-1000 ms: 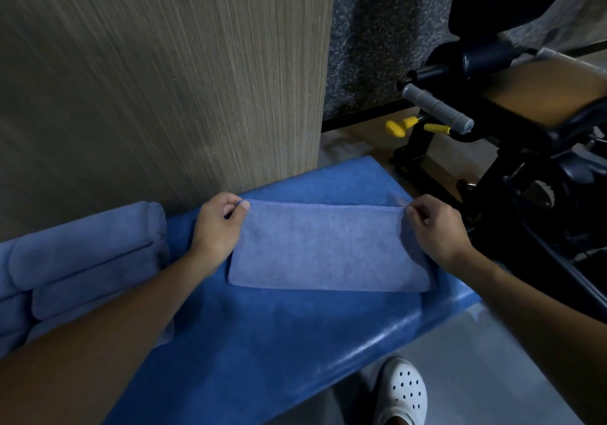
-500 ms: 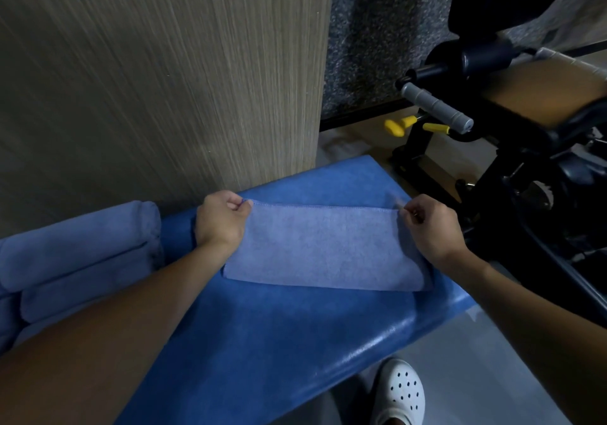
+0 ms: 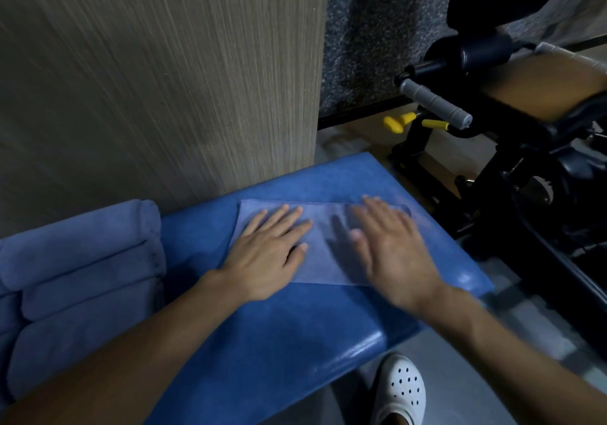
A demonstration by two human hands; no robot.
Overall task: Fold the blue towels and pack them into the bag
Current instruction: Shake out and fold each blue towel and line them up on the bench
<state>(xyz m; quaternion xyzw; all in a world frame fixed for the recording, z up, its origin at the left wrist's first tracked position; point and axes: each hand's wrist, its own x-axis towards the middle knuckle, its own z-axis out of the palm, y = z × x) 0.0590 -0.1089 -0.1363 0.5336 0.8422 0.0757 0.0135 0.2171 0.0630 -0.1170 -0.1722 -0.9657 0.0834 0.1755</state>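
A folded blue towel (image 3: 325, 224) lies flat as a long rectangle on the blue padded bench (image 3: 295, 332). My left hand (image 3: 266, 254) rests palm-down on the towel's left half, fingers straight and spread. My right hand (image 3: 391, 247) lies flat on the right half, fingers straight, slightly blurred by motion. Both hands press the cloth against the bench. A stack of folded blue towels (image 3: 78, 277) sits at the bench's left end. No bag is in view.
A wood-grain panel (image 3: 164, 80) rises directly behind the bench. Black exercise equipment with a grey handle (image 3: 433, 101) and yellow knobs (image 3: 399, 121) stands to the right. My white perforated shoe (image 3: 402, 388) is on the grey floor below the bench's front edge.
Both hands let go of the towel's far corners and now lie flat on top of it, moved inward toward the middle. The towel stays in place.
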